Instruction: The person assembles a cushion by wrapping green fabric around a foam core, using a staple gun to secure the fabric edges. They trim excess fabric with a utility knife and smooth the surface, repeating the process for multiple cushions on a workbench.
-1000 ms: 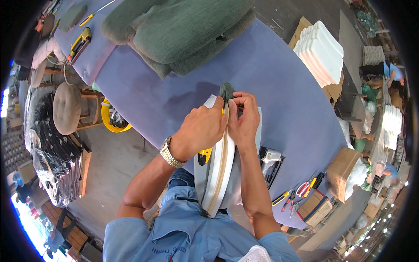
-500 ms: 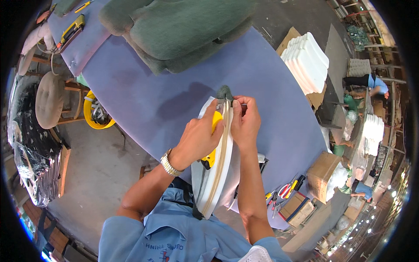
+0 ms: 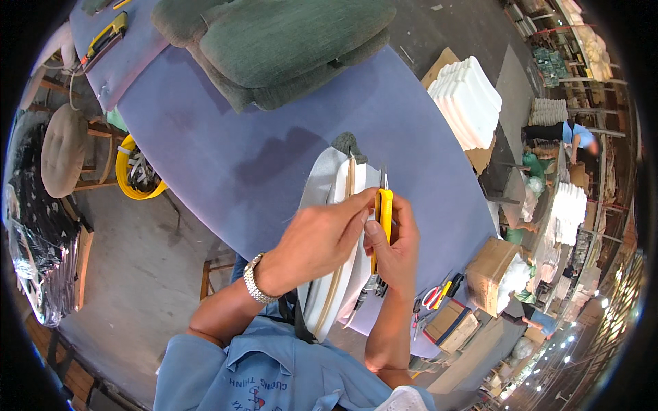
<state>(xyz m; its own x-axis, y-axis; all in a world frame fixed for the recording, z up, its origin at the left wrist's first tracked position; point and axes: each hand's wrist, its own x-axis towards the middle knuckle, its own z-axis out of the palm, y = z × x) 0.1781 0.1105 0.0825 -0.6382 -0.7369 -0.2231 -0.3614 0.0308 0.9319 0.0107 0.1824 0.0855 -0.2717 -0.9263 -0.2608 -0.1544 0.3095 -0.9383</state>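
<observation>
In front of my body stands a whitish cushion cover [image 3: 319, 179], apparently inside out, with a tan zipper strip [image 3: 334, 284] along its edge. Dark green fabric [image 3: 347, 143] pokes out at its far tip. My right hand [image 3: 397, 243] is closed round yellow thread snips [image 3: 385, 205], their thin metal points facing away from me beside the cover. Reaching across the zipper strip, my left hand [image 3: 319, 236] is closed, its thumb and forefinger pinched against the snips' yellow handle. The cover's near end rests against my shirt.
Green cushions [image 3: 288, 48] lie at the table's [image 3: 205, 130] far side. A yellow-black tool [image 3: 106, 38] lies far left. Red-handled scissors [image 3: 432, 296] and a cardboard box [image 3: 493, 274] are at right, beyond them stacked white foam [image 3: 466, 99]. A yellow basket [image 3: 127, 171] stands left.
The snips have passed from under my left palm into my right hand, points outward. My right hand has let go of the cover's tip and come nearer; my left hand has drawn back too.
</observation>
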